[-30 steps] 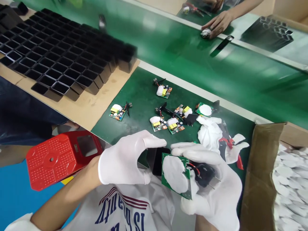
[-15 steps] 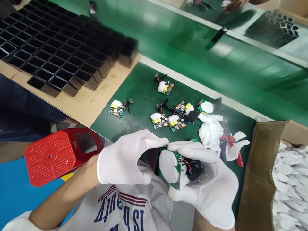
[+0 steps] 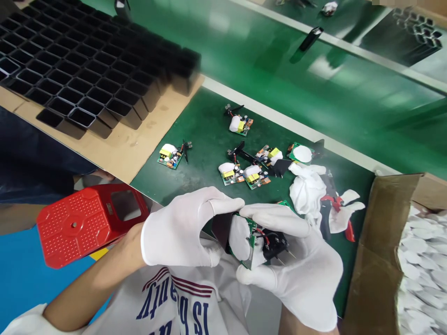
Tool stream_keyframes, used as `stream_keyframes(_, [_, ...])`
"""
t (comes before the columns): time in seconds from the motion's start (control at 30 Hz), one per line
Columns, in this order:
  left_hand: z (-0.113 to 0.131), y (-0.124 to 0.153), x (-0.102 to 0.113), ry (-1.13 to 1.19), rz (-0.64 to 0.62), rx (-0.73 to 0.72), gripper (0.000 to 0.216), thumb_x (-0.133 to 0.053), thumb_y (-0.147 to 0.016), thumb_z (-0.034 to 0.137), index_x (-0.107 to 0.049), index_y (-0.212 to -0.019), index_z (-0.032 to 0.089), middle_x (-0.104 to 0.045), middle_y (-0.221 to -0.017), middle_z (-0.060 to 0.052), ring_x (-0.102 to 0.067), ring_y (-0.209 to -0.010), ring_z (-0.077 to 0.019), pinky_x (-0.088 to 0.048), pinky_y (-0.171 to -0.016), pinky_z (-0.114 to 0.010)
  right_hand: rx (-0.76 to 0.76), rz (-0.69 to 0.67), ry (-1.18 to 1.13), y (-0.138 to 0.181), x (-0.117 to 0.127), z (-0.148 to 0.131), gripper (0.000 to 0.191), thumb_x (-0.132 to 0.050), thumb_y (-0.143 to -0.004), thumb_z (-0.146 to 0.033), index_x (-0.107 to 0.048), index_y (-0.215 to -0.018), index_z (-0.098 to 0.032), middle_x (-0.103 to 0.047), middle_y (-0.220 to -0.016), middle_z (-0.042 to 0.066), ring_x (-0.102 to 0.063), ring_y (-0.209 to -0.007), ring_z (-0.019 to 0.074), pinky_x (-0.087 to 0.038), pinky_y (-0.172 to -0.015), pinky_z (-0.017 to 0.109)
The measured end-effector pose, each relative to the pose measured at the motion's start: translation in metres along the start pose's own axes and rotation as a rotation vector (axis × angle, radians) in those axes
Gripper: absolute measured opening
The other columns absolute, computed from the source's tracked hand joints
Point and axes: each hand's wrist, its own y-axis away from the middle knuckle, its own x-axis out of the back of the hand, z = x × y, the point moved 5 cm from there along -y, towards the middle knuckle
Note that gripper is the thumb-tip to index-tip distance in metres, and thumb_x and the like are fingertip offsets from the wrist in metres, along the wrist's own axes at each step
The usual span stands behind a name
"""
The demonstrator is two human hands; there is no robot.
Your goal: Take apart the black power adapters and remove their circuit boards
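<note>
Both hands wear white gloves. My left hand [image 3: 179, 230] pinches a black plastic housing [image 3: 220, 229] between thumb and fingers. My right hand [image 3: 300, 265] grips a green circuit board [image 3: 248, 239] that carries a white pad and a black plug piece on red wires. The board's edge sits at the housing's open mouth. Both are held close to my chest, above the near edge of the green mat [image 3: 206, 139].
Several small circuit boards [image 3: 244, 173] lie on the mat, beside a crumpled white glove and red-handled cutters [image 3: 333, 204]. Rows of black housings [image 3: 87, 70] stand on cardboard at left. A red plastic stool [image 3: 87, 223] is lower left, a cardboard box of white pads [image 3: 422, 270] at right.
My right hand has brought the board leftward and turned it edge-on into the mouth of the housing. Across the belt, another person's hand has gone from view.
</note>
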Motion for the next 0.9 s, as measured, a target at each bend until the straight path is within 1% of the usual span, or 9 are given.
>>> stream_keyframes(0.13, [-0.0019,-0.0002,0.0002,0.018,0.004,-0.004,0.082,-0.079,-0.071,0.013,-0.051,-0.146,0.026,-0.071,-0.129,-0.008,-0.076,-0.114,-0.0232,-0.065,-0.091,-0.034,-0.004,-0.016,0.007,-0.0010,-0.0013,0.0007,0.069,-0.106,-0.062,-0.030,-0.077,-0.124,-0.028,-0.081,-0.115,0.002,-0.077,-0.106,0.0232,-0.066,-0.094,0.034])
stream_keyframes(0.3, [-0.0030,-0.0009,-0.0016,0.062,0.011,-0.011,0.084,-0.080,-0.069,0.009,-0.051,-0.146,0.024,-0.071,-0.130,-0.009,-0.074,-0.116,-0.0231,-0.065,-0.094,-0.036,-0.026,-0.010,0.025,0.0008,-0.0006,0.0019,0.067,-0.105,-0.065,-0.029,-0.076,-0.125,-0.028,-0.080,-0.118,0.002,-0.076,-0.109,0.0212,-0.065,-0.097,0.031])
stream_keyframes(0.4, [-0.0043,-0.0007,-0.0017,0.071,0.011,0.006,0.080,-0.080,-0.069,0.008,-0.054,-0.143,0.023,-0.072,-0.129,-0.008,-0.074,-0.116,-0.0227,-0.064,-0.094,-0.036,-0.026,-0.016,0.035,0.0010,-0.0010,0.0019,0.067,-0.105,-0.066,-0.026,-0.075,-0.126,-0.028,-0.080,-0.119,0.001,-0.076,-0.110,0.0203,-0.064,-0.099,0.030])
stream_keyframes(0.5, [-0.0058,0.0000,-0.0012,0.074,0.007,0.018,0.080,-0.080,-0.070,0.009,-0.053,-0.143,0.026,-0.072,-0.130,-0.007,-0.074,-0.117,-0.0222,-0.064,-0.094,-0.035,-0.023,-0.026,0.050,0.0012,-0.0023,0.0026,0.067,-0.104,-0.067,-0.025,-0.074,-0.126,-0.028,-0.079,-0.119,0.002,-0.075,-0.111,0.0208,-0.064,-0.098,0.031])
stream_keyframes(0.67, [-0.0073,0.0002,-0.0002,0.067,0.013,0.009,0.088,-0.088,-0.066,0.014,-0.051,-0.145,0.027,-0.071,-0.131,-0.007,-0.074,-0.116,-0.0242,-0.064,-0.094,-0.037,-0.034,-0.041,0.089,0.0022,-0.0058,0.0051,0.067,-0.104,-0.068,-0.024,-0.073,-0.128,-0.029,-0.077,-0.120,0.002,-0.074,-0.113,0.0226,-0.064,-0.097,0.034])
stream_keyframes(0.8, [-0.0069,-0.0008,-0.0007,0.089,0.030,-0.014,0.080,-0.083,-0.073,0.014,-0.051,-0.144,0.026,-0.073,-0.126,-0.006,-0.075,-0.112,-0.0216,-0.063,-0.094,-0.035,-0.012,-0.048,0.192,0.0001,-0.0077,0.0049,0.066,-0.104,-0.069,-0.031,-0.071,-0.126,-0.028,-0.072,-0.118,0.003,-0.071,-0.113,0.0240,-0.063,-0.095,0.038])
stream_keyframes(0.9, [-0.0101,0.0005,-0.0031,0.104,0.046,-0.004,0.081,-0.083,-0.070,0.012,-0.053,-0.144,0.026,-0.072,-0.124,-0.005,-0.074,-0.112,-0.0217,-0.062,-0.094,-0.035,0.013,-0.051,0.291,-0.0024,-0.0083,0.0047,0.065,-0.105,-0.067,-0.038,-0.071,-0.121,-0.028,-0.067,-0.120,0.004,-0.069,-0.116,0.0255,-0.062,-0.098,0.040])
